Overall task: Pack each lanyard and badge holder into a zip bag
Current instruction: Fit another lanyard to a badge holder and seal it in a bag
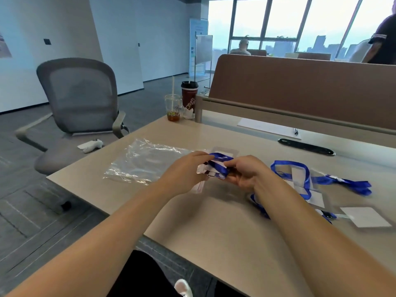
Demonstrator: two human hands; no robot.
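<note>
Lanyard (218,166) bundled between both hands (186,174), zip bag (145,161) left.

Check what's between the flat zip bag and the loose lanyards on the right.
Head view: the left hand and right hand, both gripping a blue lanyard bundled against a badge holder.

Zip bag (145,161): clear, crinkled, flat on desk at left.
Blue lanyard (219,166): wound round badge holder (205,170), raised, just right of bag.
Second lanyard (300,174): looped, loose on desk, right.
Second badge holder (364,219): white card inside, flat, near right.
</note>
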